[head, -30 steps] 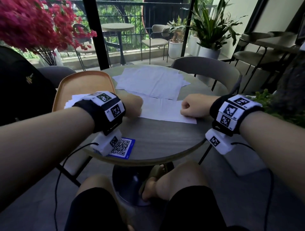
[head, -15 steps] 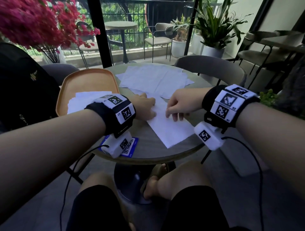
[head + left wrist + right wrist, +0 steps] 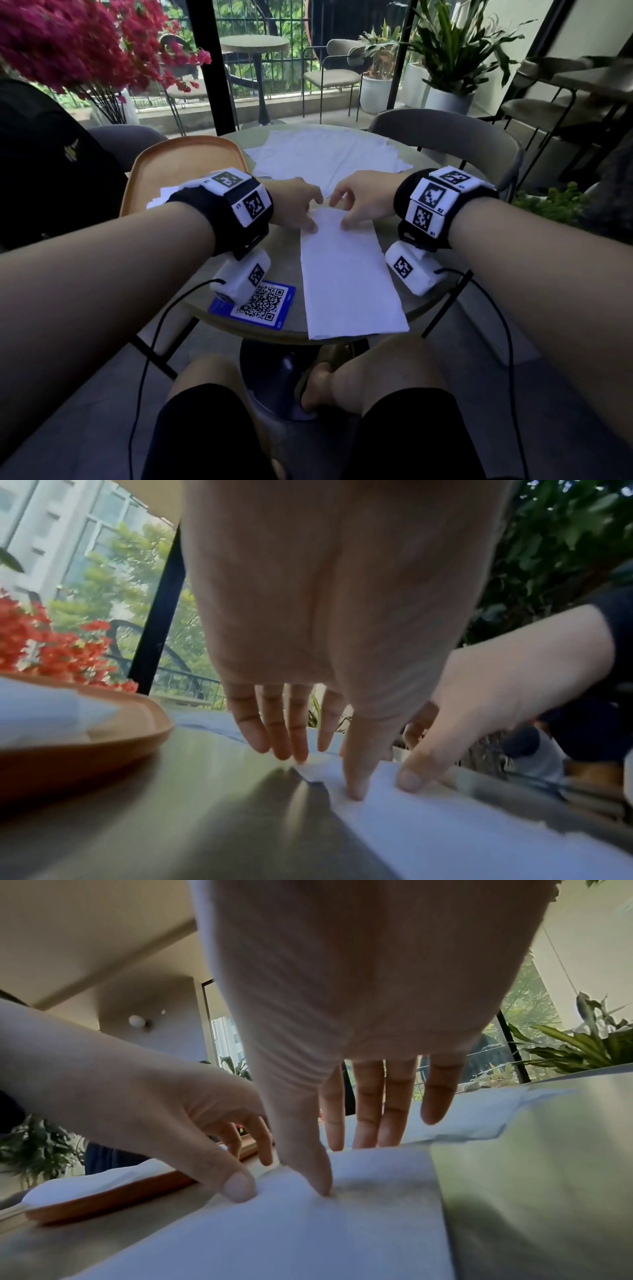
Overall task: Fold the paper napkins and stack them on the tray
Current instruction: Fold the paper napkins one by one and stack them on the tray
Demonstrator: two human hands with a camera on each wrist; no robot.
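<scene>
A white napkin [image 3: 346, 281], folded into a long strip, lies on the round table [image 3: 284, 260] and runs from my hands to the near edge, where it overhangs slightly. My left hand [image 3: 310, 214] and right hand [image 3: 342, 210] meet at its far end. Both thumbs press on the paper and the fingers reach straight down past the far edge. The left wrist view shows my left thumb [image 3: 354, 791] on the napkin [image 3: 445, 831]; in the right wrist view my right thumb [image 3: 322, 1185] presses there too. An orange tray [image 3: 178, 161] at the left holds folded napkins [image 3: 159, 202].
A loose pile of unfolded napkins [image 3: 325, 154] covers the far half of the table. A blue QR card [image 3: 257, 303] lies near the front edge under my left wrist. Grey chairs [image 3: 445, 137] stand behind the table, red flowers [image 3: 68, 44] far left.
The strip has turned from lying crosswise to pointing toward me. My hands left its two ends, uncurled from fists and came together at its far end.
</scene>
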